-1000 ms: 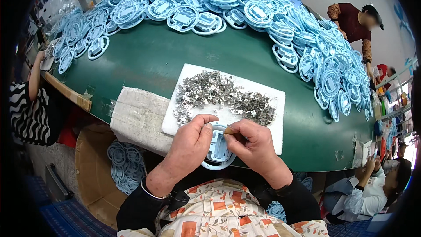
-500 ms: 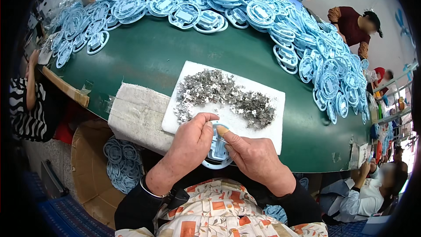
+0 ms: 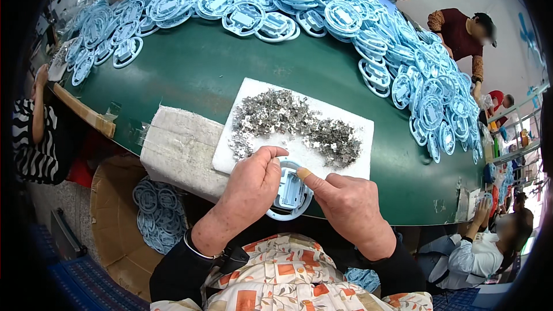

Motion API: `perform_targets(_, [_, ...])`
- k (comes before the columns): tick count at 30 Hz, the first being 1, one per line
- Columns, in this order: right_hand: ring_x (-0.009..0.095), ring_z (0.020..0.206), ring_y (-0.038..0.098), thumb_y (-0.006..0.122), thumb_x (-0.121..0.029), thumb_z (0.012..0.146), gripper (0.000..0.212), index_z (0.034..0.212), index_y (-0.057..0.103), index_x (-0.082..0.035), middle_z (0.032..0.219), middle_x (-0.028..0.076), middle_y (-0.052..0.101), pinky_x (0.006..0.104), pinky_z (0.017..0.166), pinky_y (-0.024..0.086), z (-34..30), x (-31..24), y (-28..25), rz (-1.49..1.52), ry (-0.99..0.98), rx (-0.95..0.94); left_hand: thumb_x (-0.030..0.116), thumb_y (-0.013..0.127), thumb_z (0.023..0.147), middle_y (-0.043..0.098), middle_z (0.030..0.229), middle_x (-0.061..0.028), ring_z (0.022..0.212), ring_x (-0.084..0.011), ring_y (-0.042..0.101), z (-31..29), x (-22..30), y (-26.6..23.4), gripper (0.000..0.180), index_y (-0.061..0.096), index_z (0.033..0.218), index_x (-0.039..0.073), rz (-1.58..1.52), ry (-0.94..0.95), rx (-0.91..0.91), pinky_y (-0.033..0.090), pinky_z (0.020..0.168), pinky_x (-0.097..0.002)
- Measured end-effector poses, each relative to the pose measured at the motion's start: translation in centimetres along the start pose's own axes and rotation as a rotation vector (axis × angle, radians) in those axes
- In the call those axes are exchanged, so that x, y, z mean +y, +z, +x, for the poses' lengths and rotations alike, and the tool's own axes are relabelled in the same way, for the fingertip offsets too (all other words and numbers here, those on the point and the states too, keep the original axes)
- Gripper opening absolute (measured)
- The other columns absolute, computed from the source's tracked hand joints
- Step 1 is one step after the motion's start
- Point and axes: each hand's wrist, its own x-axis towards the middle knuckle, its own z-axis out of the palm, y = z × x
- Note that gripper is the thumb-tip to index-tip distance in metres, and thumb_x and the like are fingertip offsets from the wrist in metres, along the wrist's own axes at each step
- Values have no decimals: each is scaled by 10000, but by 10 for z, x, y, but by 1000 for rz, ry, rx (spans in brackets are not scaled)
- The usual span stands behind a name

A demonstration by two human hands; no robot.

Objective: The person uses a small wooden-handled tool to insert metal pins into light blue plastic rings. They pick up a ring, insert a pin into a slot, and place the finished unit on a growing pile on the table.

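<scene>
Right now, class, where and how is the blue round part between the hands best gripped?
Probably pinch the lower rim of the blue round part, from the body side: that curved edge is exposed, while the left hand partly covers its left and the right hand its upper right.

We curl our left hand (image 3: pixel 249 178), forefinger (image 3: pixel 276 152) pointing rightward; our right hand (image 3: pixel 350 198) is half-curled, its thumb (image 3: pixel 311 180) stretched toward the left.

head view | text: none legible | labels: none legible | numbers: none legible | signs: none legible
</scene>
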Motion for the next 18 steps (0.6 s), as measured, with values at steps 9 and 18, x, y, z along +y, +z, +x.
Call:
perform_targets(9, [185, 539, 578, 745, -85, 776, 502, 1257, 720, -226, 632, -1, 512, 348, 471, 463, 5, -4, -3, -66, -53, 16, 142, 455, 1061, 659, 763, -75, 684, -106, 583, 0, -4, 0, 288, 627, 1192, -48, 34, 22, 13, 483, 613, -302])
perform_targets(18, [133, 544, 606, 685, -176, 763, 313, 1044, 672, -37, 674, -10, 575, 300, 438, 451, 29, -20, -24, -435, -350, -124, 125, 446, 1058, 604, 669, -116, 610, -145, 568, 1, -9, 4, 280, 635, 1187, -37, 143, 126, 47, 460, 572, -327])
